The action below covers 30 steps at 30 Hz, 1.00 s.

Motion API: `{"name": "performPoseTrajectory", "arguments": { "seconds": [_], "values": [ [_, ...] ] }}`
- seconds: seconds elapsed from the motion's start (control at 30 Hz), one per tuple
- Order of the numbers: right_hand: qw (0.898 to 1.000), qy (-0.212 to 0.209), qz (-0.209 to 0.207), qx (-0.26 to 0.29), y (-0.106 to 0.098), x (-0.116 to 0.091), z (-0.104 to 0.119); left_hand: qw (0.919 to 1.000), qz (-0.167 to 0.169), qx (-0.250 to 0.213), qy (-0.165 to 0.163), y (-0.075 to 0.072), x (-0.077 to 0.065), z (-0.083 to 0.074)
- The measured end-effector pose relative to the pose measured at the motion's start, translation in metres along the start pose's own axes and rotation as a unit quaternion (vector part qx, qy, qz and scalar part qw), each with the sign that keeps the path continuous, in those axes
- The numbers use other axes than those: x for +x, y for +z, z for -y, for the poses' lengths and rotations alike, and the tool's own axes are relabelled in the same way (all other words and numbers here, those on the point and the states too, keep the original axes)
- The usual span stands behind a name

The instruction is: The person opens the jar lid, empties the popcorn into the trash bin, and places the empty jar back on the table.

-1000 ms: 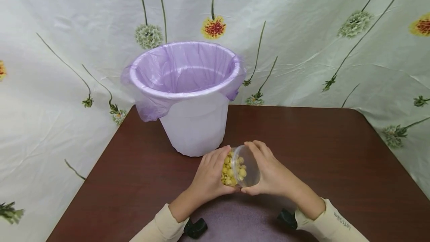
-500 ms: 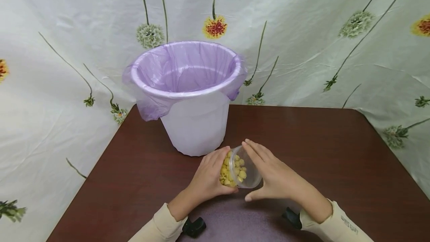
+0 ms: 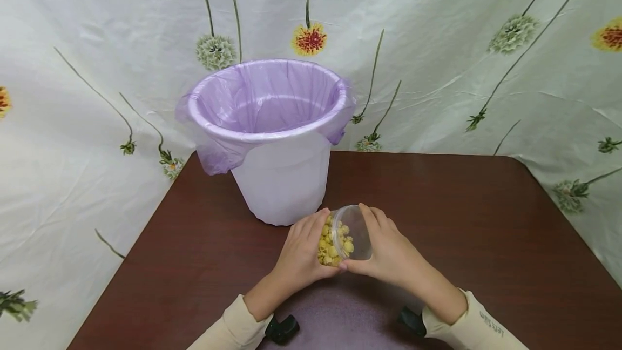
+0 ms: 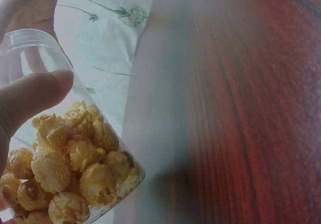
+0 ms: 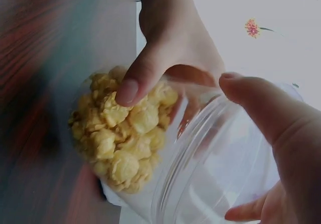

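A clear plastic jar (image 3: pixel 360 239) of yellow popcorn (image 3: pixel 331 246) is tilted on its side between both hands, in front of the bin. My left hand (image 3: pixel 302 250) grips the body, its thumb lying along the wall in the left wrist view. Around the wide rimmed end (image 5: pixel 173 163), my right hand (image 3: pixel 391 247) holds on with the thumb below and fingers above. The popcorn (image 4: pixel 75 161) is gathered toward the jar's base, the end away from the right hand. Part of the body is hidden behind the left hand.
A white bin (image 3: pixel 286 177) lined with a purple bag (image 3: pixel 269 99) stands just behind the hands, toward the left of the dark brown table (image 3: pixel 437 204). A flower-patterned cloth (image 3: pixel 437 69) hangs behind the table and down its sides.
Half a second ago my right hand was spread, with its thumb off the jar; now it grips the rimmed end again. My left hand keeps its hold, and the jar has risen slightly.
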State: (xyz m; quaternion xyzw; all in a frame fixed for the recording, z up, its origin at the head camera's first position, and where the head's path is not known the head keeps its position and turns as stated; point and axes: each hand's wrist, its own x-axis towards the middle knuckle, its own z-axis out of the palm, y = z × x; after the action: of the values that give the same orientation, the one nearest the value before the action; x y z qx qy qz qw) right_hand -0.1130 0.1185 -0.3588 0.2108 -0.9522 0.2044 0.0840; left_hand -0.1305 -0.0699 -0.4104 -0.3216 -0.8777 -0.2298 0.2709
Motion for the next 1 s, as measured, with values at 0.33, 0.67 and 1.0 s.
{"name": "performPoseTrajectory", "arguments": {
  "seconds": [0.33,0.67,1.0],
  "values": [
    [0.991,-0.124,0.038,0.027,-0.005,0.005,-0.018,0.9998,0.016,-0.015,0.006,-0.003,-0.001,0.000],
    [0.993,-0.099,0.057,0.043,-0.005,-0.001,-0.016,0.9989,0.006,0.032,0.034,-0.001,-0.001,-0.002],
    [0.999,-0.032,0.021,0.036,0.000,-0.002,-0.006,0.9991,0.003,0.028,0.030,-0.001,-0.001,-0.002]
  ]
}}
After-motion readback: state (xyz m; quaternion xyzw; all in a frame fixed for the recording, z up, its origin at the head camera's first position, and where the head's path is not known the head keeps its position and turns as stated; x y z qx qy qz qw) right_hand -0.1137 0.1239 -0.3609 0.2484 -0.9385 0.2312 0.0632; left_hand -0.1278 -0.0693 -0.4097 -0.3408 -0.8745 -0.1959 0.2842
